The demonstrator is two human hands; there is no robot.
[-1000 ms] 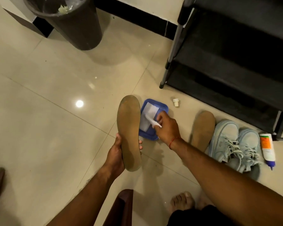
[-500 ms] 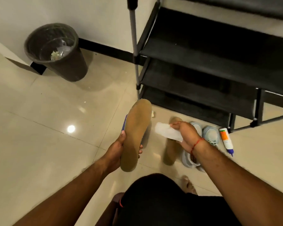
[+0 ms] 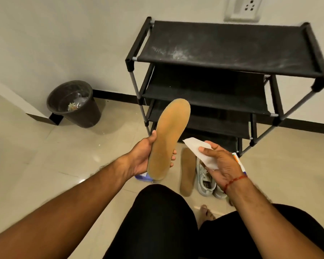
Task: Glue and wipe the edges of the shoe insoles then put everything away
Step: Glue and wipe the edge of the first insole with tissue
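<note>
Held insole: a tan insole [image 3: 166, 141] is raised above the floor [image 3: 36, 165] in front of the shoe rack [image 3: 232, 51], its flat face toward the camera.
Long axis: heel low and near the person, toe up and away, leaning slightly right.
Left hand: the left hand [image 3: 140, 156] grips the heel half, thumb on the left edge, fingers [image 3: 173, 154] curling round the right edge.
Wipe: a white wipe [image 3: 196, 147] lies across the right hand [image 3: 223, 165], pinched under the thumb, its far corner pointing at the insole.
Key relation: the insole lies just left of the wipe. The corner is near the insole's right edge and looks apart from it. The right hand is the one placed to wipe.
Step, as a judgement: wiping the rim is about to begin. The wipe likely needs to travel along the long axis.
Second insole: another insole [image 3: 187, 172] lies on the floor, beside pale sneakers [image 3: 206, 178].
Farther out: an orange-and-white tube [image 3: 236, 158], mostly hidden behind the right hand; a blue pack [image 3: 141, 178] showing under the heel; a dark waste bin [image 3: 73, 103] by the wall.
</note>
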